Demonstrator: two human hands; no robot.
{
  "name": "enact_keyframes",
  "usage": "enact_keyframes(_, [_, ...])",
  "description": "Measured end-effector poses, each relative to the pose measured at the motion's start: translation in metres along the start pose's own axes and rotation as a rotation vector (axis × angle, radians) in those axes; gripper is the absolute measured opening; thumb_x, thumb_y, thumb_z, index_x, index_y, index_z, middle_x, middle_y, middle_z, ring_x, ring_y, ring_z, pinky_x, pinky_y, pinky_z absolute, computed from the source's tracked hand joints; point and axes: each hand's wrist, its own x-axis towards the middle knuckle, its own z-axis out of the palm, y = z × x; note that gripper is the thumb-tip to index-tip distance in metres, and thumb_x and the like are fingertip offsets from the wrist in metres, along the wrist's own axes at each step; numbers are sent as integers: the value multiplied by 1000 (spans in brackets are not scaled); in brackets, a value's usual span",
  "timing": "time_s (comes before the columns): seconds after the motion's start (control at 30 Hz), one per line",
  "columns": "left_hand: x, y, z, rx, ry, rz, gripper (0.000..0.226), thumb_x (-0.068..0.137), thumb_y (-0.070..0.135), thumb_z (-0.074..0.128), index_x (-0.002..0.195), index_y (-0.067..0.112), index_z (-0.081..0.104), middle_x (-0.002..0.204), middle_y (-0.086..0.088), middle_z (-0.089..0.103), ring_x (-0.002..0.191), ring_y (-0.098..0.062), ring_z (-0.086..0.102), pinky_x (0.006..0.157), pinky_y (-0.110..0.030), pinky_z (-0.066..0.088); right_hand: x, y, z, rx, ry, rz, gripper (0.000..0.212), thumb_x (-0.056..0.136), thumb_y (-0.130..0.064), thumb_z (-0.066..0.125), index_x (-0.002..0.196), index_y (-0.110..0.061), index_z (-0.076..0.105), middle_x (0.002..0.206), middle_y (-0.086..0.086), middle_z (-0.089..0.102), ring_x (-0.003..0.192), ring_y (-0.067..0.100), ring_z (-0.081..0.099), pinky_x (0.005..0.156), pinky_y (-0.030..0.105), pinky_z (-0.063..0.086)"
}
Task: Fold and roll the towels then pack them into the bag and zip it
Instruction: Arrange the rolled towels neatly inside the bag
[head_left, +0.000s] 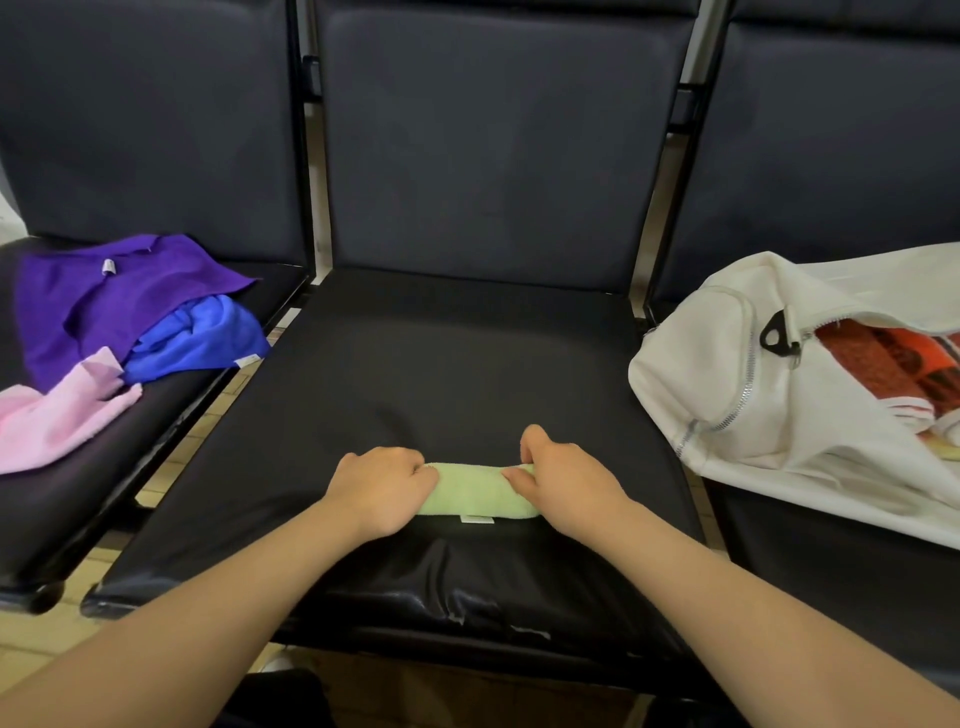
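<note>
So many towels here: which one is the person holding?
The light green towel on the middle seat, gripped by the left hand and right hand. The purple towel, blue towel and pink towel lie loose on the left seat.

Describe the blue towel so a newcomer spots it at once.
Look at the leftmost black padded seat, where three loose towels lie heaped. The crumpled royal-blue towel sits at the heap's right edge, partly under the purple towel, beside the pale pink towel; it alone is blue.
</note>
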Motion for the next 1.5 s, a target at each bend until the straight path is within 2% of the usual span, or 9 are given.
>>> enact_keyframes(0.13, [1, 3, 9, -71, 101, -63, 18, 92, 33, 46, 104, 19, 44, 100, 6, 43, 87, -16, 49, 78, -31, 36, 3, 3, 8, -180, 173, -152, 19, 98, -22, 46, 118, -20, 47, 120, 1, 45, 105, 22, 48, 86, 33, 39])
enact_keyframes(0.23, [4, -9, 11, 30, 336, 263, 20, 92, 30, 43, 106, 23, 55, 108, 7, 44, 94, -16, 50, 80, -31, 35, 3, 11, 12, -143, 77, -282, 28, 102, -31, 38, 123, -23, 54, 124, -4, 48, 113, 19, 46, 95, 32, 37])
enact_keyframes(0.3, [4, -16, 6, 130, 248, 451, 39, 90, 44, 31, 109, 28, 61, 111, 11, 51, 100, -14, 52, 87, -35, 39, 2, 14, 12, -126, 3, -299, 43, 99, -50, 36, 124, -22, 58, 123, -6, 49, 113, 15, 44, 98, 32, 36])
enact_keyframes(0.43, [4, -25, 0, 192, -28, 409, 75, 69, 64, 19, 133, 35, 46, 127, 16, 46, 116, -7, 44, 100, -31, 29, 5, 16, 9, -102, -68, -310, 47, 88, -61, 51, 115, -24, 61, 110, -5, 46, 103, 15, 47, 91, 32, 42])
enact_keyframes(0.63, [6, -13, -2, 348, 47, 427, 45, 87, 41, 49, 130, 30, 43, 117, 11, 56, 112, -11, 49, 102, -32, 30, 2, 7, 3, 166, -126, -200, 28, 90, -41, 56, 113, -23, 55, 96, -3, 60, 81, 14, 57, 70, 31, 47])
enact_keyframes(0.8, [6, -7, -14, -336, -74, 334, 11, 83, 19, 67, 90, 27, 62, 89, 10, 61, 81, 1, 57, 74, -20, 42, -3, 6, -14, 732, -328, -11, 19, 97, -27, 50, 97, -12, 62, 84, 5, 66, 74, 17, 62, 63, 28, 46])
enact_keyframes(0.93, [-1, 0, -33, -748, -96, 287, 17, 81, 8, 72, 92, 21, 68, 88, 2, 68, 82, -4, 63, 75, -22, 49, -12, 14, -39, 1183, -712, 156, 68, 98, -60, 24, 120, -10, 63, 109, 23, 67, 75, 25, 68, 63, 28, 52])
enact_keyframes(1.1, [-13, 22, -42, -879, 59, 413, 59, 75, -18, 60, 76, 40, 72, 120, 8, 58, 107, -2, 57, 85, -15, 45, -14, 16, -36, 1355, -939, 32, 87, 91, -70, 30, 143, -2, 42, 143, 27, 44, 130, 39, 45, 109, 49, 34])
enact_keyframes(1.5, [-21, 68, -49, -906, 206, 425, 58, 79, -16, 57, 71, 40, 68, 135, 15, 45, 118, -1, 49, 89, -19, 44, -34, 0, -58, 1429, -350, 87, 37, 93, -37, 60, 118, -11, 65, 100, 10, 72, 83, 23, 68, 76, 38, 55])
